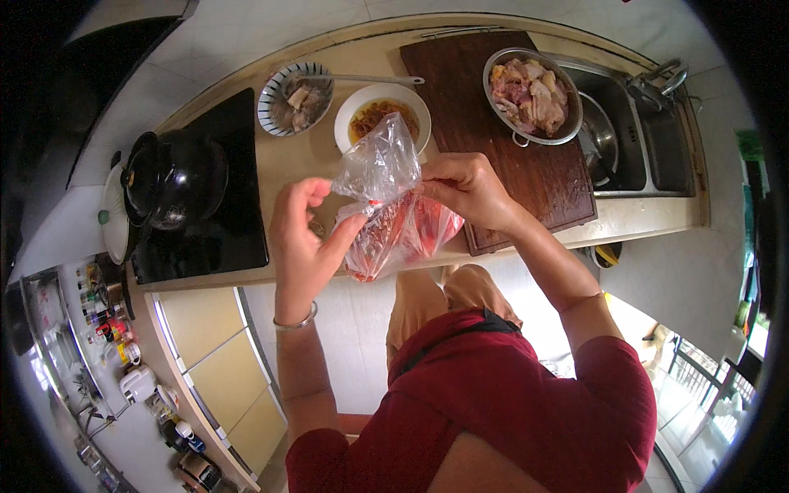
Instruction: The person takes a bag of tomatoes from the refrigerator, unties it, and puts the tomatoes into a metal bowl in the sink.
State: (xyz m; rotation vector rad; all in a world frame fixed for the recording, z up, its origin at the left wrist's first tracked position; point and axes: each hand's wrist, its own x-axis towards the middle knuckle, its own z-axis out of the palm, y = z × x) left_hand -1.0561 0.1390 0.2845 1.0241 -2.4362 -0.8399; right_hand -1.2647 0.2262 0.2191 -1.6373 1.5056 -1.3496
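Note:
A clear plastic bag (385,166) with red contents is before me, its lower part over the counter's front edge. My right hand (468,188) pinches the bag's right side between thumb and fingers. My left hand (311,231) is at its left side, thumb and fingers apart, the thumb tip by the gathered neck; whether it touches the plastic is hard to tell. Behind the bag stands a white bowl (343,126) of yellowish liquid with brown bits. Left of that bowl, a striped bowl (266,106) holds pieces of meat, and a long-handled utensil (376,79) reaches across from it.
A metal basin (577,114) of raw poultry pieces rests on a dark wooden cutting board (444,61) at the right. Beyond it is a double sink (645,142) with a faucet (662,80). A black lidded pot (185,179) stands on the black cooktop (240,215) at the left.

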